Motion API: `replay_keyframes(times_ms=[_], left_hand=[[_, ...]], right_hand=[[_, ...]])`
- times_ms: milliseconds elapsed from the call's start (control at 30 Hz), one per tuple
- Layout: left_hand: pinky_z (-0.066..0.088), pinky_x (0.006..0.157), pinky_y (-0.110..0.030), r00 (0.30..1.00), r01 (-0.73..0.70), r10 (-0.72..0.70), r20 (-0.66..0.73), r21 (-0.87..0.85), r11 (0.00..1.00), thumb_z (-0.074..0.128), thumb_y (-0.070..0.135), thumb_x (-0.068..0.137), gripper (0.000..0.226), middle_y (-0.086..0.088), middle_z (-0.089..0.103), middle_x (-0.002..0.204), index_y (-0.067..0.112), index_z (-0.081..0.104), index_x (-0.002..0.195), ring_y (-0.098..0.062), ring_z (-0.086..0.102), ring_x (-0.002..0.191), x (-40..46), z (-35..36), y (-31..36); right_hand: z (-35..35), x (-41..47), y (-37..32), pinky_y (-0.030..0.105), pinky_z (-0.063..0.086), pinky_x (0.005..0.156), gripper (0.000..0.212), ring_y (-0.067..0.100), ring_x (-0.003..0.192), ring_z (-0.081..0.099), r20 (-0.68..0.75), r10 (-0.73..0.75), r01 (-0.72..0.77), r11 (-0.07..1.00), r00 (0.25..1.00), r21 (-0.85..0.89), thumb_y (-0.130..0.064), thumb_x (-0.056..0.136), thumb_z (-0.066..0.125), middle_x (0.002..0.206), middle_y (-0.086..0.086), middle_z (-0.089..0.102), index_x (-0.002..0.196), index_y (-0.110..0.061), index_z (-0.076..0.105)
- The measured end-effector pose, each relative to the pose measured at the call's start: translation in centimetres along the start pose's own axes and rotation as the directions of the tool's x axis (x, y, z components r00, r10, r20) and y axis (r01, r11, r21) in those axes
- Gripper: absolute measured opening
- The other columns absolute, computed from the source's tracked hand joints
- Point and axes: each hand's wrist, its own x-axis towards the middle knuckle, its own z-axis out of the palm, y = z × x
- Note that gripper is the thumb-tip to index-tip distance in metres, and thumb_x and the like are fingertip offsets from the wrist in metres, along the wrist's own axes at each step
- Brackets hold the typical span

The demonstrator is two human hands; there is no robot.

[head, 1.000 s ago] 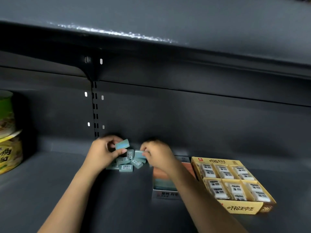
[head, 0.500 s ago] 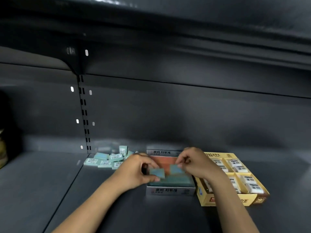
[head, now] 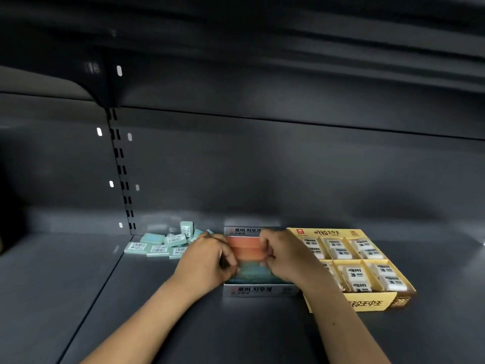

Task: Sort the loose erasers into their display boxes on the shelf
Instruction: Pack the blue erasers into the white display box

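Head view
Dark grey metal: I see the shelf [head: 78, 285] as one flat dark board with a slotted upright [head: 122, 169] at the back left.
Loose erasers: a small heap of pale teal erasers [head: 162, 244] lies on the shelf near the back wall, left of the boxes; some show barcode labels and one stands upright.
Middle box: the white display box [head: 258, 290] sits between the heap and the yellow box; inside I see an orange band at the back and a teal band at the front.
Yellow box: the yellow display box [head: 367, 304] touches the white one on its right side and holds white wrapped erasers in compartments.
Left hand: my left hand [head: 207, 261] is over the left edge of the white box, fingers curled inward; I cannot tell if they grip an eraser.
Right hand: my right hand [head: 283, 254] is over the right edge of the same box, fingers bent into a loose fist; what they hold I cannot tell.
Blur: both hands are a little blurred.
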Motion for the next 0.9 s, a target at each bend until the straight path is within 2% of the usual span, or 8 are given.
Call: replay_keyframes(times_ms=[167, 300, 467, 567, 667, 767, 900], left_hand=[[0.024, 0.081, -0.006, 1.0, 0.021, -0.02, -0.014, 0.025, 0.999, 0.072, 0.029, 0.071, 0.005, 0.015, 0.057, 0.082, 0.025, 0.074, 0.072, -0.007, 0.054, 0.086, 0.0, 0.1, 0.0], [0.04, 0.087, -0.019, 0.998, 0.032, -0.03, -0.05, 0.036, 0.999, 0.068, 0.027, 0.072, 0.005, 0.011, 0.063, 0.084, 0.025, 0.072, 0.069, -0.014, 0.055, 0.086, 0.1, 0.3, -0.4], [0.039, 0.091, -0.023, 1.0, 0.015, -0.016, -0.007, -0.043, 0.999, 0.07, 0.037, 0.066, 0.008, 0.017, 0.06, 0.078, 0.03, 0.071, 0.068, -0.007, 0.057, 0.085, 0.2, 0.2, -1.2], [0.039, 0.081, -0.016, 0.998, 0.022, -0.029, -0.054, -0.133, 0.991, 0.072, 0.029, 0.07, 0.003, 0.016, 0.06, 0.074, 0.029, 0.072, 0.067, -0.001, 0.057, 0.078, 0.3, -0.3, -1.5], [0.036, 0.071, -0.011, 0.989, 0.036, -0.056, -0.14, -0.143, 0.989, 0.074, 0.021, 0.072, 0.009, 0.014, 0.061, 0.07, 0.028, 0.073, 0.067, 0.0, 0.056, 0.071, 0.5, -1.5, -2.3], [0.039, 0.076, -0.019, 0.981, 0.044, -0.06, -0.183, -0.086, 0.995, 0.075, 0.019, 0.073, 0.011, 0.018, 0.059, 0.071, 0.029, 0.071, 0.069, 0.006, 0.053, 0.071, 0.5, -3.1, -4.1], [0.047, 0.085, -0.033, 0.958, 0.175, -0.174, -0.226, -0.016, 0.984, 0.075, 0.021, 0.074, 0.014, 0.016, 0.064, 0.079, 0.034, 0.071, 0.078, -0.013, 0.061, 0.085, 0.0, -5.3, -6.9]], right_hand=[[0.2, 0.0, 0.1, 0.019, 0.033, 0.057, 0.035, 0.011, 0.075, 0.054, -0.008, -0.021, 0.021, 0.999, 1.0, -0.025, -0.008, 0.075, 0.071, 0.073, -0.013, 0.049, 0.068, -0.028, 0.042], [0.1, 0.1, 0.1, 0.023, 0.041, 0.061, 0.032, 0.012, 0.08, 0.059, -0.006, -0.011, 0.011, 1.0, 1.0, -0.002, -0.007, 0.078, 0.066, 0.075, -0.009, 0.054, 0.066, -0.027, 0.044], [0.0, 0.2, 0.2, 0.03, 0.049, 0.068, 0.021, 0.012, 0.076, 0.057, -0.027, -0.012, 0.012, 1.0, 1.0, 0.009, -0.006, 0.079, 0.064, 0.079, -0.003, 0.058, 0.072, -0.022, 0.052], [-0.1, 0.3, 0.3, 0.034, 0.052, 0.07, 0.017, 0.011, 0.073, 0.058, -0.025, -0.009, 0.009, 1.0, 1.0, 0.016, -0.003, 0.081, 0.06, 0.076, -0.005, 0.058, 0.074, -0.018, 0.054], [-0.3, 0.4, 0.3, 0.033, 0.054, 0.07, 0.017, 0.009, 0.072, 0.058, -0.062, 0.004, -0.004, 1.0, 0.998, 0.009, -0.005, 0.081, 0.061, 0.075, -0.006, 0.059, 0.074, -0.02, 0.055], [-0.8, 0.7, -0.3, 0.024, 0.047, 0.064, 0.016, 0.006, 0.072, 0.056, -0.117, -0.014, 0.018, 0.999, 0.993, 0.034, -0.01, 0.082, 0.064, 0.075, -0.007, 0.06, 0.072, -0.02, 0.055], [-1.2, 1.7, -2.1, 0.02, 0.041, 0.063, 0.01, -0.001, 0.065, 0.05, -0.122, -0.097, 0.113, 0.985, 0.988, 0.134, -0.014, 0.083, 0.065, 0.065, -0.013, 0.054, 0.075, -0.019, 0.061]])
